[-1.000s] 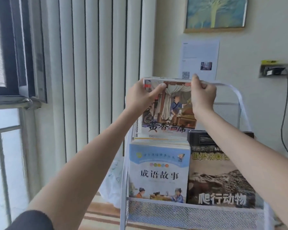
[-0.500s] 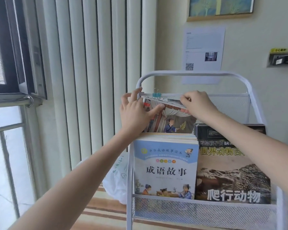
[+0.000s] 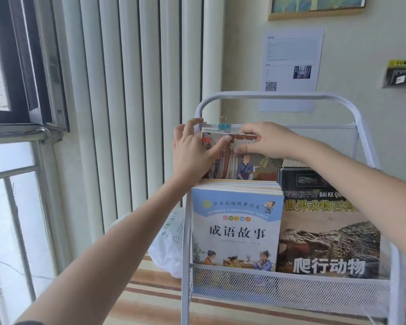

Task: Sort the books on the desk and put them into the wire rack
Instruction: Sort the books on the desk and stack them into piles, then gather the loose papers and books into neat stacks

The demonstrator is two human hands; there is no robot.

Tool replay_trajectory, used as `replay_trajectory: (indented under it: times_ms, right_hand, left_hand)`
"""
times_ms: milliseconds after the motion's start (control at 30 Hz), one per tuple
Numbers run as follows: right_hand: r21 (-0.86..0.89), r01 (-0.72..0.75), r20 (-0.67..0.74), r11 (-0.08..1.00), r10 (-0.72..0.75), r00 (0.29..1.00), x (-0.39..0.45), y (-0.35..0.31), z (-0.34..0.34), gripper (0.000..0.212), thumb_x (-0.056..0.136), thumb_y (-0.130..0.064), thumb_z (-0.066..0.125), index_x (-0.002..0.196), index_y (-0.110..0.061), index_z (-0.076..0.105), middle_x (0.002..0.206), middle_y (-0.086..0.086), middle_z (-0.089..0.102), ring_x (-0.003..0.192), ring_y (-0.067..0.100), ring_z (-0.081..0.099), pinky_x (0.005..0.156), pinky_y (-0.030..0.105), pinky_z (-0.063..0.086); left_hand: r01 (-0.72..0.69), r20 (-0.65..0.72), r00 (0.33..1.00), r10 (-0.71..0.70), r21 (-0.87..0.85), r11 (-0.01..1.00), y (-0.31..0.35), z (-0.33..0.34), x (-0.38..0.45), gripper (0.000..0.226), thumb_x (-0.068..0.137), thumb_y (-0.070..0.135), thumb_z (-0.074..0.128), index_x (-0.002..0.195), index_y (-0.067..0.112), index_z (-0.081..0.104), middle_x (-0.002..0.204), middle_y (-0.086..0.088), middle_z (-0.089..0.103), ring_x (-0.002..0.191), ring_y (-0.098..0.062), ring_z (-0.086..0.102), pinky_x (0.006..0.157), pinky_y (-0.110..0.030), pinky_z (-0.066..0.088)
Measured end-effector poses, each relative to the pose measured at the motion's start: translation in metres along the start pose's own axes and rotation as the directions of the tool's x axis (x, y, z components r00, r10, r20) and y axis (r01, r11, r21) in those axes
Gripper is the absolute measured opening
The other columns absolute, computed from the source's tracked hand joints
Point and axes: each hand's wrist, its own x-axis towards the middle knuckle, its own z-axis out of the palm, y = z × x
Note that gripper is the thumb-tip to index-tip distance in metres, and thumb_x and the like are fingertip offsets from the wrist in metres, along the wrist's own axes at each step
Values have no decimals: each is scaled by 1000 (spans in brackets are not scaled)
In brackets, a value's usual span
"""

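Both my hands pinch the glossy picture book (image 3: pixel 242 165) by its top edge: left hand (image 3: pixel 192 153), right hand (image 3: pixel 267 140), behind the paperbacks in the white mesh rack (image 3: pixel 291 292).

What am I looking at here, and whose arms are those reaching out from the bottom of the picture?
No machine here: a person wears a camera on the head, so you see their own two bare arms from above. The left hand and right hand both grip the top of a picture book, which stands behind a pale blue storybook in a white wire rack. Beside the blue one stands a dark reptile book. A small blue binder clip sits on the rack's back rail.
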Motion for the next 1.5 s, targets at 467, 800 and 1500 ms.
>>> replay_trajectory:
  times_ms: [467,800,1500]
  right_hand:
    - [-120,-34,144,992,51,988,9,-4,14,35,87,-60,47,93,-26,49,80,-9,52,81,18,52,64,30,38]
    - [-43,-44,42,998,46,998,7,2,16,41,81,-58,58,104,-24,55,96,-6,60,86,16,56,79,36,47]
    - [125,-14,-203,992,39,978,-7,1,17,13,77,-12,75,88,-20,75,83,-3,69,74,7,59,71,21,43]
  left_hand:
    - [-127,8,992,129,-116,985,-16,6,0,50,94,43,32,81,14,70,91,4,71,135,-16,37,100,-40,37]
    - [-118,-14,993,117,-55,991,-15,6,-3,57,91,48,31,78,13,75,89,-1,72,133,-11,38,92,-21,19]
    - [-208,47,975,218,-169,963,-19,5,-2,27,85,26,64,110,21,72,111,6,71,135,-22,37,105,-49,35]
